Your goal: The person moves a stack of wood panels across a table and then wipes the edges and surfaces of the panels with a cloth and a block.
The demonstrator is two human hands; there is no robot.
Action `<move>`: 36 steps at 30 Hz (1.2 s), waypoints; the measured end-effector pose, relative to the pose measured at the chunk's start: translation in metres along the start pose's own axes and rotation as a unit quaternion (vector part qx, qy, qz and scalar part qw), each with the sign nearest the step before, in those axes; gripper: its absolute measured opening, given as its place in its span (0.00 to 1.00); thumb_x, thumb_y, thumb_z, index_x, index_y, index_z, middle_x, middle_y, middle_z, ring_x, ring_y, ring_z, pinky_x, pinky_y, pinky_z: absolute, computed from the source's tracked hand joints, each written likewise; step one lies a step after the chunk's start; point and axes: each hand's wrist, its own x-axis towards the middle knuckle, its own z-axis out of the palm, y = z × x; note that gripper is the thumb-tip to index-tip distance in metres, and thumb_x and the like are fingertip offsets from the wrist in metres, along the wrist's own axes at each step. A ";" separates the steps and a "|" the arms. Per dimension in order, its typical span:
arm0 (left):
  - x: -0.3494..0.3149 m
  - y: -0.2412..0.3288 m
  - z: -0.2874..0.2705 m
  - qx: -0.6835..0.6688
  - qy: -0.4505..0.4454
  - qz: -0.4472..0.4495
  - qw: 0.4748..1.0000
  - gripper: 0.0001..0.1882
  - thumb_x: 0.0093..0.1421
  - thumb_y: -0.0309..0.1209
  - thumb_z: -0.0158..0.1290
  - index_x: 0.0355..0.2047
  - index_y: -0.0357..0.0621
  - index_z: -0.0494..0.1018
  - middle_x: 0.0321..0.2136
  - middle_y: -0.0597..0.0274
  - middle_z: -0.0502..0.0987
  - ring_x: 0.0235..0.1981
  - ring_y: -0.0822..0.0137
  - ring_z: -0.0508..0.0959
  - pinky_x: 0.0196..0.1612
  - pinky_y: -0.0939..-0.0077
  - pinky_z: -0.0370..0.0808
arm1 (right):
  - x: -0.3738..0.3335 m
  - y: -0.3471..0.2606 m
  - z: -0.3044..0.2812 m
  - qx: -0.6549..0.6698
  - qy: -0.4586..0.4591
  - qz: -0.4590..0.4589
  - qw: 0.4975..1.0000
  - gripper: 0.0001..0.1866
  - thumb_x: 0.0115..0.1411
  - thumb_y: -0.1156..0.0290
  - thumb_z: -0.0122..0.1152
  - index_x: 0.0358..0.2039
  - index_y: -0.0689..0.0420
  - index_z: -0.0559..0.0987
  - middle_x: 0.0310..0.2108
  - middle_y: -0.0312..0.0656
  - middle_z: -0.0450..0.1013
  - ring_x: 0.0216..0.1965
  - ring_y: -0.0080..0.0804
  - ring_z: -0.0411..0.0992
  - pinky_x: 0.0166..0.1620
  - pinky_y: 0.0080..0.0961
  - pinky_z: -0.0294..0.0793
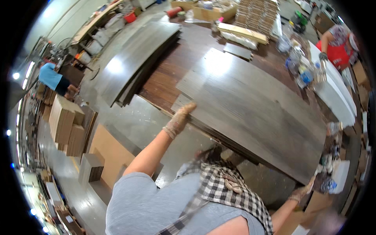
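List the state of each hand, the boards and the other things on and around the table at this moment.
left hand: gloved, pressed on the near left edge of the top board.
right hand: gloved, gripping the board's lower right corner.
top board: lying flat on the table.
stack of dark boards: flat, fanned unevenly.
plastic bottles: upright, clustered.
cardboard box: open.

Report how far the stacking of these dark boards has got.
Done: one pile of dark boards lies fanned at the table's far left. In hand: the left hand and right hand, both gloved, grip opposite ends of the near stack of planks. Left: a short loose plank lies apart beyond it.
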 end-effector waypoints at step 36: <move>0.100 0.006 -0.057 0.288 0.325 0.378 0.818 0.18 0.66 0.34 0.39 0.32 0.40 0.78 0.30 0.53 0.78 0.33 0.56 0.78 0.40 0.64 0.74 | -0.017 0.003 0.004 0.095 -0.026 0.071 0.993 0.27 0.63 0.53 0.49 0.57 0.57 0.70 0.55 0.46 0.69 0.53 0.42 0.69 0.53 0.41 0.72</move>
